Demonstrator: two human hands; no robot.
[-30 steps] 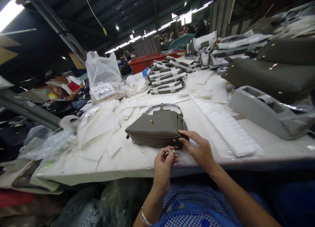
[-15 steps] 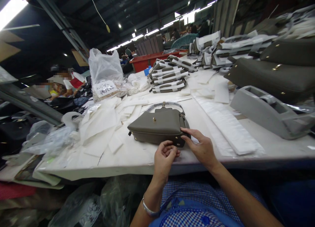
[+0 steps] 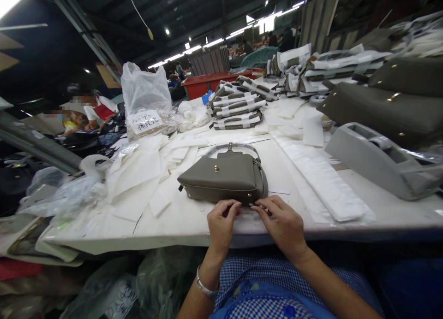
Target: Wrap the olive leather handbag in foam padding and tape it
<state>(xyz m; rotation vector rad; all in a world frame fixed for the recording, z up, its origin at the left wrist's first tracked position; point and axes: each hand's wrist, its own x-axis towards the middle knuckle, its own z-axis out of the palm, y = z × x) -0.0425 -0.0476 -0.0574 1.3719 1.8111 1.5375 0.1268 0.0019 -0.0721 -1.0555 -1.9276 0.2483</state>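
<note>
On the table in front of me lies an olive-grey handbag (image 3: pixel 231 172) on its side, with a gold clasp (image 3: pixel 216 168) on its front and small gold studs along its base. Its looped handle (image 3: pixel 242 146) points away from me and looks wrapped in clear film. My left hand (image 3: pixel 221 221) is closed in a pinch at the near edge of the bag's base. Just to the right, my right hand (image 3: pixel 284 223) pinches thumb and finger together near the base corner. A tiny light speck shows at its fingertips, too small to name.
White paper sheets (image 3: pixel 134 174) spread to the left, beside a labelled plastic bag (image 3: pixel 147 97). Wrapped straps (image 3: pixel 238 109) are piled behind. To the right stand a grey tape dispenser (image 3: pixel 377 162), a long white stack (image 3: pixel 321 185) and more handbags (image 3: pixel 374 104). People sit in the background.
My right hand has left the bag's right side and come down to its near lower edge. My left hand has shifted slightly left, its fingers now at the base. The bag is nearly still.
</note>
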